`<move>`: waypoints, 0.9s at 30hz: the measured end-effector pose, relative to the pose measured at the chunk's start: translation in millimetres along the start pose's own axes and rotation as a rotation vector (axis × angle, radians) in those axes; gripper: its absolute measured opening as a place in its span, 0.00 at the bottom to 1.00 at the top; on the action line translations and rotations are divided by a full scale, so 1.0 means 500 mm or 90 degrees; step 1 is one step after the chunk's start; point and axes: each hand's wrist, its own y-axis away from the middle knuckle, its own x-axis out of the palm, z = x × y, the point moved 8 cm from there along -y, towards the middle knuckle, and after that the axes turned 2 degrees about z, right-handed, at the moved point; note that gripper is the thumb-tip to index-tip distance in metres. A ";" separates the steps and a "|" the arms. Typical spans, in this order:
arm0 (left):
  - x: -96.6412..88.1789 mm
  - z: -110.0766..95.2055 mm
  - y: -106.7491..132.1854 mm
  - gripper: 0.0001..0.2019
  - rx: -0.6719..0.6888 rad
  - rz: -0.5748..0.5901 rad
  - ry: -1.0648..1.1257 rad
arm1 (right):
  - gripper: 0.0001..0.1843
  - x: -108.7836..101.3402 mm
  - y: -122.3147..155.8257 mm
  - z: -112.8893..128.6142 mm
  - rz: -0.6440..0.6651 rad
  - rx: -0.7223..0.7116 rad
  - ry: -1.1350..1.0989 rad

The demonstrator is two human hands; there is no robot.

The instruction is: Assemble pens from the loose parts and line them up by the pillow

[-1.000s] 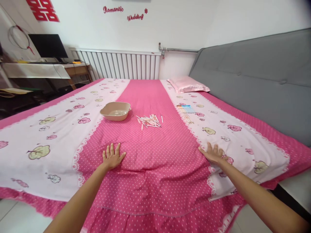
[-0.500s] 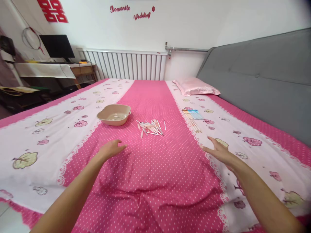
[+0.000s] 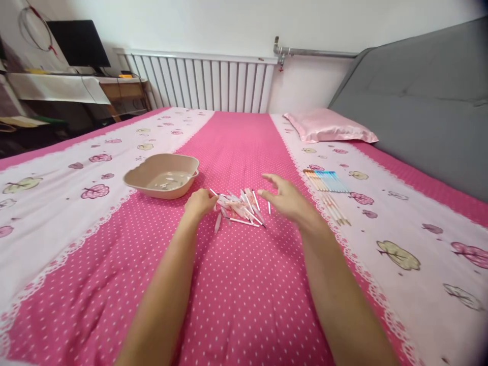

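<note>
A loose pile of slim white and pink pen-like sticks (image 3: 244, 207), some with dark tips, lies mid-bed on the pink dotted sheet (image 3: 244, 284). My left hand (image 3: 201, 202) is at the pile's left edge, fingers drawn together beside the end of a thin white stick (image 3: 213, 192); what is between the fingertips is hidden. Over the right side of the pile hovers my right hand (image 3: 284, 195), thumb and fingers apart, holding nothing. Left of the pile stands a beige basin (image 3: 163, 190) with a few small pale pieces inside.
To the right, a row of blue- and orange-ended pen-like sticks (image 3: 327, 181) lies above several whitish ones (image 3: 335, 209). A pink pillow (image 3: 330, 127) rests by the grey headboard (image 3: 419, 91). Behind are a radiator (image 3: 198, 84) and a desk with a monitor (image 3: 79, 44).
Both hands have moved forward and inward to the pile, the left fingers drawing together and the right staying open. The view has tilted down and come closer.
</note>
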 end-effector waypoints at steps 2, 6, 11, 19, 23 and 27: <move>0.017 0.014 0.007 0.16 -0.014 -0.013 0.010 | 0.23 0.025 -0.011 -0.025 -0.018 -0.008 0.016; 0.025 0.040 0.023 0.15 -0.024 -0.041 0.019 | 0.17 0.051 -0.025 -0.085 -0.038 0.024 0.079; 0.017 0.054 0.024 0.15 -0.036 -0.033 0.016 | 0.11 0.068 -0.024 -0.094 -0.001 0.028 0.129; 0.066 0.017 0.045 0.20 0.021 0.152 0.039 | 0.10 0.138 -0.008 -0.069 0.147 -0.006 0.231; 0.100 0.004 0.049 0.19 0.066 0.249 0.063 | 0.09 0.169 -0.003 -0.067 0.180 -0.006 0.267; 0.107 0.004 0.048 0.17 0.074 0.275 0.075 | 0.08 0.190 -0.003 -0.073 0.166 -0.002 0.304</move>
